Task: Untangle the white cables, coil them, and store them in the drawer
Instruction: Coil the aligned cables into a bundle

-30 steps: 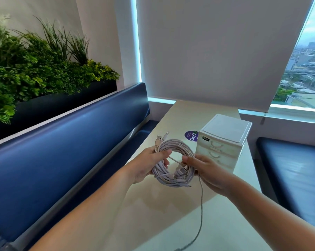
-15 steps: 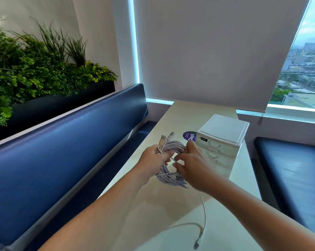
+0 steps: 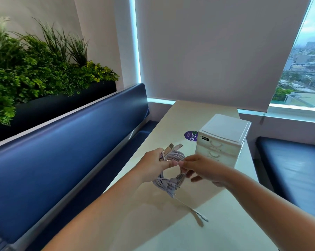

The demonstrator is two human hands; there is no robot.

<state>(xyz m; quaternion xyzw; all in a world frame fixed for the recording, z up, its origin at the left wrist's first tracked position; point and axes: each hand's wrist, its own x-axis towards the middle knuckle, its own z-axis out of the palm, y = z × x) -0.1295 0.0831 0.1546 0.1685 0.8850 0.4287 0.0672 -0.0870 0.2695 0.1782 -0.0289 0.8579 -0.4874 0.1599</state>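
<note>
Centre frame: left grip (image 3: 154, 164) closed round the white cable coil (image 3: 165, 183), held above counter (image 3: 185, 115). At coil's right side, right grip (image 3: 205, 171) pinches a strand. Lower right, loose cable end (image 3: 200, 215) trails. Just behind hands, drawer unit (image 3: 223, 142), drawers shut.

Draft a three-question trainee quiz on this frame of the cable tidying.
1. True or false: a drawer of the white drawer unit stands open.
2. Which hand grips the white cable coil where the USB plugs stick up? A) left hand B) right hand
3. What lies flat on the table beside the drawer unit, partly hidden by it?
Key: 1 false; 2 A; 3 a round purple sticker.
</note>
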